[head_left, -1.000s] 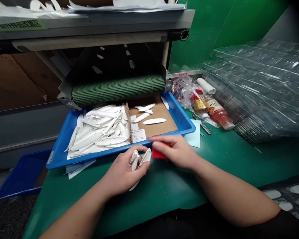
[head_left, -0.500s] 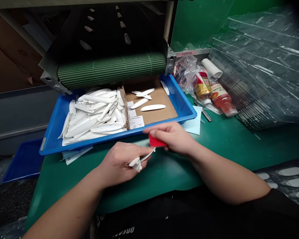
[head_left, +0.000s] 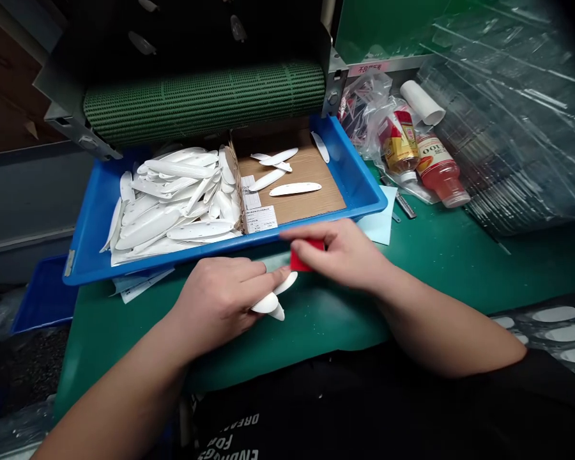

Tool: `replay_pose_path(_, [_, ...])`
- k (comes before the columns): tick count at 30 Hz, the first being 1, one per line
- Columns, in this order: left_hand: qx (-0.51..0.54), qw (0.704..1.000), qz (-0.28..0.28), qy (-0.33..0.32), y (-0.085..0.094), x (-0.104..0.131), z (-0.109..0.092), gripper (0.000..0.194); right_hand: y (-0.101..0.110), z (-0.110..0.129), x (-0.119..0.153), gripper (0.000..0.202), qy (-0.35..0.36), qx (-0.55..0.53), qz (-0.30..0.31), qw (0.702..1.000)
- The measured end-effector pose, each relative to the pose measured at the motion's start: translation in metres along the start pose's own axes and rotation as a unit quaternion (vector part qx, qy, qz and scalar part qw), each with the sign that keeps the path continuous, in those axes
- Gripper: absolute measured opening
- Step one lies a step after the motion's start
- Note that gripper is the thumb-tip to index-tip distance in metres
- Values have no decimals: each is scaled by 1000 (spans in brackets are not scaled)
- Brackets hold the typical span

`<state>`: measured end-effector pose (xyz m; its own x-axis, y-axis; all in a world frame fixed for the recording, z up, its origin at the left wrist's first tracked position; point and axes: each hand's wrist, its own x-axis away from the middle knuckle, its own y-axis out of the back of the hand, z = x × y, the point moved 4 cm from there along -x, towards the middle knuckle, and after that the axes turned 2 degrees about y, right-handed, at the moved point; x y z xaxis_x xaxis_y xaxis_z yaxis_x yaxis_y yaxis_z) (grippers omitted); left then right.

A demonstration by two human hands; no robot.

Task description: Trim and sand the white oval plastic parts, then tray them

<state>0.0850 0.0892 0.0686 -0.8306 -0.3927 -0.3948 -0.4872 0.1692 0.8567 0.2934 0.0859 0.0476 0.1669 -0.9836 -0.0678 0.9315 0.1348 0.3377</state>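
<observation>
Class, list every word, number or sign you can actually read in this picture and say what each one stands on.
"100" on the label of the red drink bottle.
"DREA", upside down, on the black shirt.
Pink sign on the machine frame: characters too blurred to read.
White labels on the cardboard in the blue tray: print too small to read.
Yellow bottle: label unreadable.

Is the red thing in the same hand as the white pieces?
No, the red piece is pinched in the right hand, while the white pieces are in the left hand.
</observation>
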Motion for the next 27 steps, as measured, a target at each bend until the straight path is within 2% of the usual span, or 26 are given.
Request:
replay_pose_path(2, [-16, 1000, 2, 8, 0, 0, 0, 24, 4, 2, 1, 32, 9, 35, -64, 997])
replay_pose_path(3, [-23, 1000, 6, 12, 0, 0, 0, 22, 3, 4, 2, 33, 20, 19, -53, 998])
replay_pose_path(5, [-45, 999, 19, 18, -1, -1, -1, 18, -3, 6, 3, 35, 42, -20, 23, 999])
replay_pose_path(6, [-51, 998, 23, 18, -1, -1, -1, 17, -5, 6, 3, 35, 43, -10, 42, 998])
replay_pose_path(7, [-53, 998, 25, 19, -1, -1, -1, 17, -4, 4, 2, 34, 36, 24, 34, 998])
replay_pose_path(9, [-40, 999, 23, 27, 1, -1, 1, 21, 3, 0, 1, 32, 19, 109, -39, 993])
replay_pose_path(11, [-9, 999, 5, 44, 8, 1, 8, 25, 7, 1, 1, 31, 28, 140, -98, 985])
replay_pose_path(13, [6, 995, -37, 89, 20, 6, 22, 24, 5, 4, 3, 31, 53, 118, -97, 987])
replay_pose_path(15, [12, 978, -111, 178, 38, 14, 41, 19, 0, 7, 5, 32, 70, 98, -75, 990])
replay_pose_path(17, [33, 941, -194, 273, 55, 24, 61, 16, -6, 9, 7, 31, 72, 96, -49, 992])
replay_pose_path(19, [52, 907, -235, 344, 66, 32, 77, 19, -11, 9, 8, 31, 70, 100, -30, 992])
replay_pose_path(21, [8, 896, -201, 395, 70, 35, 89, 21, -14, 7, 9, 31, 70, 103, -18, 992])
replay_pose_path(24, [-115, 895, -71, 424, 67, 33, 103, 23, -17, 5, 9, 31, 72, 106, 4, 992])
replay_pose_path(27, [-156, 894, 58, 416, 59, 30, 116, 26, -19, 4, 9, 33, 74, 113, 21, 991])
